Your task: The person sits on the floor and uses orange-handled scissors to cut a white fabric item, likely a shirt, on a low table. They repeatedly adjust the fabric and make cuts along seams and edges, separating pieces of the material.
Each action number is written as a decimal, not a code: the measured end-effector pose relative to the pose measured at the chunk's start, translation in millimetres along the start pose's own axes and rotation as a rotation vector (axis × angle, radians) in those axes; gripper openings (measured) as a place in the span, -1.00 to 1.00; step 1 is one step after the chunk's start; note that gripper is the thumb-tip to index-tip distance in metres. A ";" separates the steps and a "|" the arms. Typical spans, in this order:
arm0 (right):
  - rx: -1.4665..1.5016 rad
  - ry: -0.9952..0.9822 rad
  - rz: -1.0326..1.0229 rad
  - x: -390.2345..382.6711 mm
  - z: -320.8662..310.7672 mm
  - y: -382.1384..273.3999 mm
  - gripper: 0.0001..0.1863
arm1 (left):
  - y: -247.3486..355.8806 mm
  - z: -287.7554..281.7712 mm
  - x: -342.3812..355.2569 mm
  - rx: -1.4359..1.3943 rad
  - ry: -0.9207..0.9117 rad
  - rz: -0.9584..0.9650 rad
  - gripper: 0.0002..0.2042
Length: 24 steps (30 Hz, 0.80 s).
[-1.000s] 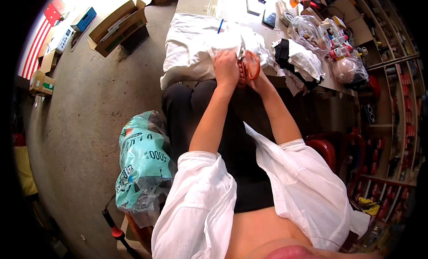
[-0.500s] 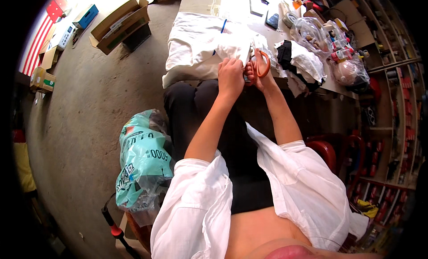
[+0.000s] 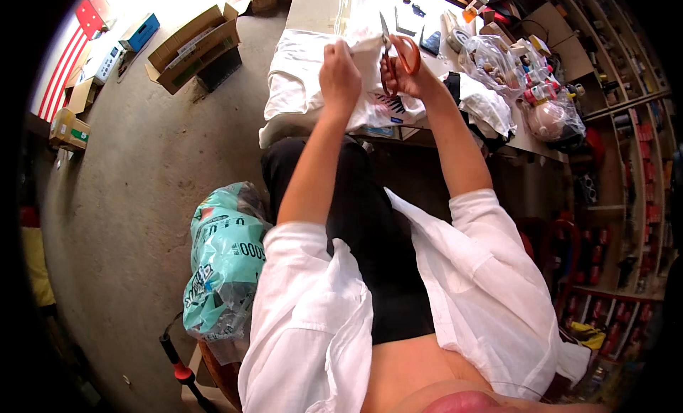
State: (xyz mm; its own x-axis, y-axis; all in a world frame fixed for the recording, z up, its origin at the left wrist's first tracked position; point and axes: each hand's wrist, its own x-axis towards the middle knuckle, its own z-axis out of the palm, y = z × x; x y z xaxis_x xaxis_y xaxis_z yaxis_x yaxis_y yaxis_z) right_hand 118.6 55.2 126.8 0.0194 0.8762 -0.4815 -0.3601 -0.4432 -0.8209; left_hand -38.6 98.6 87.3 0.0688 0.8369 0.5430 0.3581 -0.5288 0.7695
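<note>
A white cloth garment [image 3: 293,77] lies spread along the near edge of the table, with a dark print and a small blue patch on its right part. My left hand [image 3: 340,75] is closed on a fold of it, lifting the fabric off the table. In my right hand [image 3: 411,78] are scissors [image 3: 407,55] with orange handles, the blades pointing up and away, open a little. The lifted cloth reaches across to the blades. Whether it lies between them I cannot tell.
A dark and white cloth pile [image 3: 486,103] lies right of my right hand, beside clear plastic bags [image 3: 555,118] of items. A phone [image 3: 430,40] rests farther back. Left on the floor stand an open cardboard box [image 3: 192,43] and a teal plastic bag [image 3: 224,260]. Shelves [image 3: 633,164] line the right.
My hands have moved up and apart, the left one raising a fold of the garment. The scissors now point upward with blades showing. The garment's dark print has come into view.
</note>
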 end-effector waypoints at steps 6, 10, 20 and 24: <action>0.242 -0.119 -0.274 -8.5 31.9 -44.3 -0.35 | 25.1 -22.1 62.8 0.185 0.061 0.532 -0.89; 0.393 -0.235 -0.274 -15.5 6.9 30.3 -0.24 | 26.9 -17.5 21.6 0.262 -0.193 0.545 -0.91; 0.709 -0.135 -0.081 -33.6 -13.6 130.7 -0.16 | -7.4 5.9 -58.1 0.665 -0.986 0.295 -0.90; 0.728 -0.216 -0.101 -29.0 -25.0 145.0 -0.16 | -5.4 20.1 -57.6 0.667 -0.880 0.289 -0.92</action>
State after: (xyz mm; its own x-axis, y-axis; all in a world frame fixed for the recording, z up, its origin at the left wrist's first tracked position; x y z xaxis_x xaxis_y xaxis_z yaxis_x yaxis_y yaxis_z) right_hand 89.1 -39.2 14.0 -0.0705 0.9567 -0.2825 -0.8915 -0.1875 -0.4125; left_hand -25.8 56.1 45.1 0.7638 0.6439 0.0449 0.6279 -0.7573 0.1796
